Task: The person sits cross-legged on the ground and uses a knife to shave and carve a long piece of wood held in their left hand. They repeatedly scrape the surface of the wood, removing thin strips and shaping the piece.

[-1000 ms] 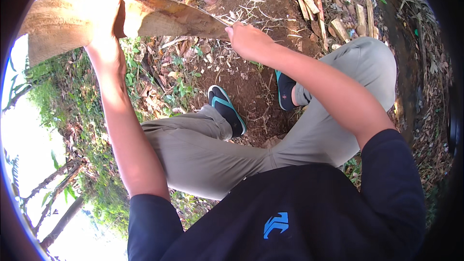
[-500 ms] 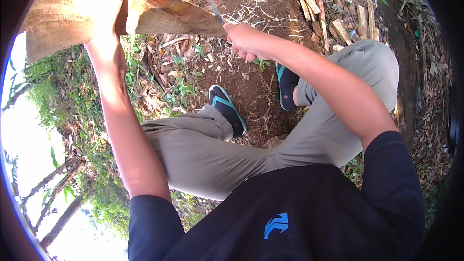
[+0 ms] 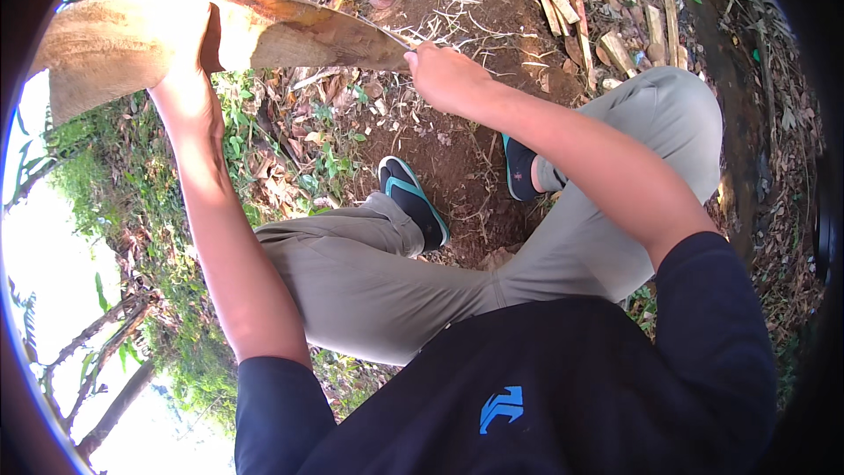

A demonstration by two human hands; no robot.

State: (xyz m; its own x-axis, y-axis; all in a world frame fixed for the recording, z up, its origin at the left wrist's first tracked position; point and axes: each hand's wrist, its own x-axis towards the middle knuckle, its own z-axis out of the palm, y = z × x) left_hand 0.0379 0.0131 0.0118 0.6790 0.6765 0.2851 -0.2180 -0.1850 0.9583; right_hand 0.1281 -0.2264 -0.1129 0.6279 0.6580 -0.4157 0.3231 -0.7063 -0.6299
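Head view shows your left hand gripping a large dry palm sheath held up at upper left, while your right hand has its fingers clenched on the narrow tip. Below lie your sandals on bare soil, with wood scraps beyond.
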